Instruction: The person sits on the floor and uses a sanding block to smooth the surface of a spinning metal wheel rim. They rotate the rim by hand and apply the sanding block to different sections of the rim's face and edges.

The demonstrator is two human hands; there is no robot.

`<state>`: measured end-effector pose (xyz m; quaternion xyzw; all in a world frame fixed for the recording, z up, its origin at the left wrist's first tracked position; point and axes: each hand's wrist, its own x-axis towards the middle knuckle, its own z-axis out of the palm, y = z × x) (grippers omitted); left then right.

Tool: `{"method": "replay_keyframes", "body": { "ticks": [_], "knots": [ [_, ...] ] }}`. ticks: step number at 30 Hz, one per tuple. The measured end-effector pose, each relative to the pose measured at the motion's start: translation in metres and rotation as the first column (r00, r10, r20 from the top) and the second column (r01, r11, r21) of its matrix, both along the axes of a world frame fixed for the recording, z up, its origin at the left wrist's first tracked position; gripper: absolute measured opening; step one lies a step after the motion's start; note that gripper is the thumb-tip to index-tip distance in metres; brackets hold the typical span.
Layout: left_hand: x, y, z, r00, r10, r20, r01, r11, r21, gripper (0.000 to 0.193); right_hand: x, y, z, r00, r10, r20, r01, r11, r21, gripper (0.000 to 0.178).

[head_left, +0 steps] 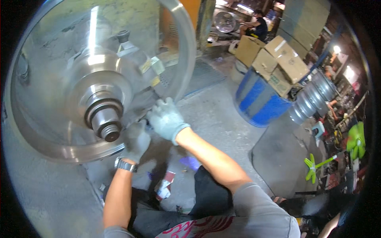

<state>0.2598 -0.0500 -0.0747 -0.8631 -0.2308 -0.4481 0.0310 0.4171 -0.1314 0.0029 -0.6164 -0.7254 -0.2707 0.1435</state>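
The metal wheel (187,63) is sitting at left, the nut (105,118) apparently securing it; the right hand (164,119) is hovering nearby, fingers curled, the left hand (137,141) blurring beside it; I can't tell either's grip.

Big metal ring (187,51) and threaded shaft (106,121) block you leftward; left hand (137,142) sits tight beside them. From your right hand (164,119), room opens rightward over floor (216,113), up to blue barrel (260,101) topped with cardboard boxes (287,55). Below, your knee (210,192) obstructs.
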Motion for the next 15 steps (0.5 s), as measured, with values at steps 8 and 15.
{"method": "replay_keyframes", "body": {
  "ticks": [8,15],
  "knots": [
    [0.001,-0.006,0.018,0.989,0.007,-0.145,-0.022,0.995,-0.102,0.013,-0.001,-0.003,0.006,0.998,-0.064,0.013,0.065,0.996,-0.054,0.014],
    [0.004,-0.011,0.022,0.988,-0.006,-0.155,-0.016,0.989,-0.145,0.015,-0.002,-0.011,0.010,0.994,-0.104,0.034,0.103,0.994,0.027,0.016]
  ]
}}
